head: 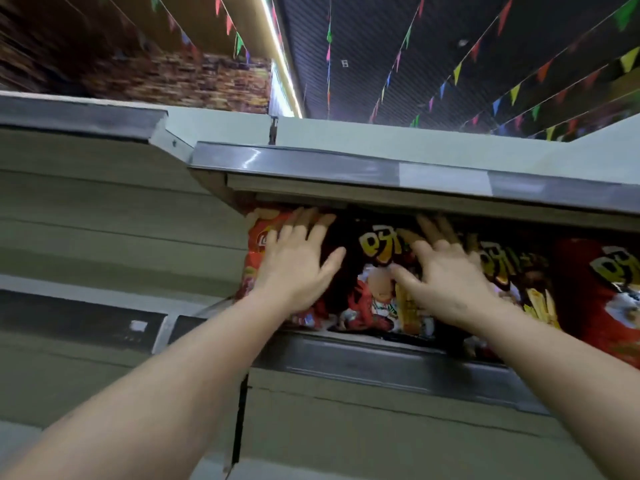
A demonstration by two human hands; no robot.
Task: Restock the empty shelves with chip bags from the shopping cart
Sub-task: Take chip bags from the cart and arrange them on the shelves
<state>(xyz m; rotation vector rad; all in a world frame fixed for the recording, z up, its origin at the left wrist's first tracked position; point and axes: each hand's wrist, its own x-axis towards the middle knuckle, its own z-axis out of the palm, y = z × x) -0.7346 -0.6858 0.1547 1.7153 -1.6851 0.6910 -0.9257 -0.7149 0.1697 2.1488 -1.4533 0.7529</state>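
Pressing both palms flat against the chip bags, I am seating them on a high shelf (398, 358) just under the shelf above (346, 168). My left hand (294, 268) lies spread on the orange-red bag (256, 244) at the left end of the row, its fingers (304, 220) splayed and gripping nothing. My right hand (446, 278) rests the same way on the dark bag with yellow lettering (377, 251), fingers wide, pushing rather than holding. More bags of that kind stand to the right (602, 289), packed edge to edge. I judge this the tidying end of one placement: the bags are already in, and I am squaring them back. The shopping cart is out of view, so next I expect to lower my arms and fetch more bags for whatever shelves remain bare.
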